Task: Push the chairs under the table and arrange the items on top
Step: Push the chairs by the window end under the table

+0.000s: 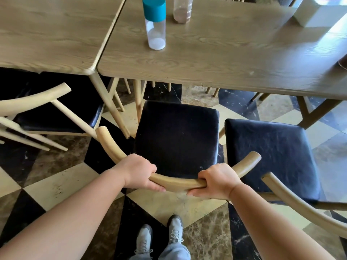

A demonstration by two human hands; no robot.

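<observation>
Here both hands' fingers (156,188) curl tightly round the chair backrest (178,182).

Daylight glare on table (319,53), wide-angle warping

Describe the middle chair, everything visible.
The middle chair has a dark, padded, squarish seat that looks like worn leather and a curved, pale wooden backrest rail with rounded ends. It stands upright on the checkered floor, facing the table, its seat wholly clear of the tabletop, so it is not yet pushed in. The left hand and right hand both grip the rail. A second chair stands close on its right. Its legs are mostly hidden.
</observation>
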